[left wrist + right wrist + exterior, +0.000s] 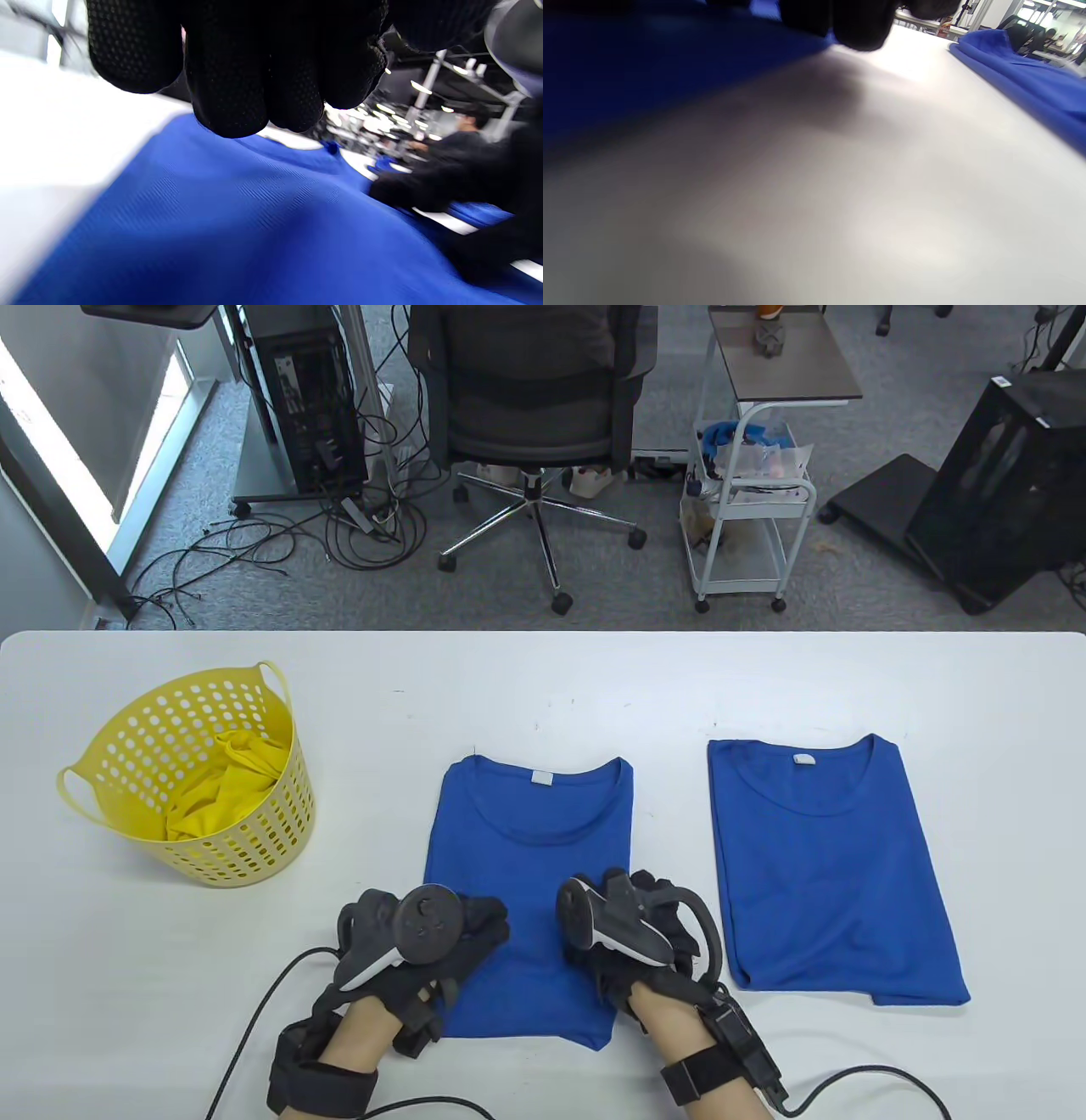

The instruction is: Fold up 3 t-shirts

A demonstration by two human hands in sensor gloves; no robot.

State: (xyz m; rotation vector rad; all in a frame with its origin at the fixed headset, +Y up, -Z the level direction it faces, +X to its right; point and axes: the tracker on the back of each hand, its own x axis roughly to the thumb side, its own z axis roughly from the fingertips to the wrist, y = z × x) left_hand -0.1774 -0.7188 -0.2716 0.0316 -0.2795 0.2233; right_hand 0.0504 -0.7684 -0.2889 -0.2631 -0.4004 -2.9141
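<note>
Task progress: one blue t-shirt (836,865) lies sleeve-folded at right of frame; a second blue t-shirt (530,848) lies at centre under my left hand (424,937) and right hand (632,925), whose grip I cannot tell. The yellow shirt (225,789) waits in the basket (110,768), left.

Grey carpet (594,577) lies beyond the white table (543,678) — cables (254,551) trail across it. An office chair (530,415), a wheeled cart (751,517) and a computer tower (310,398) stand there.
</note>
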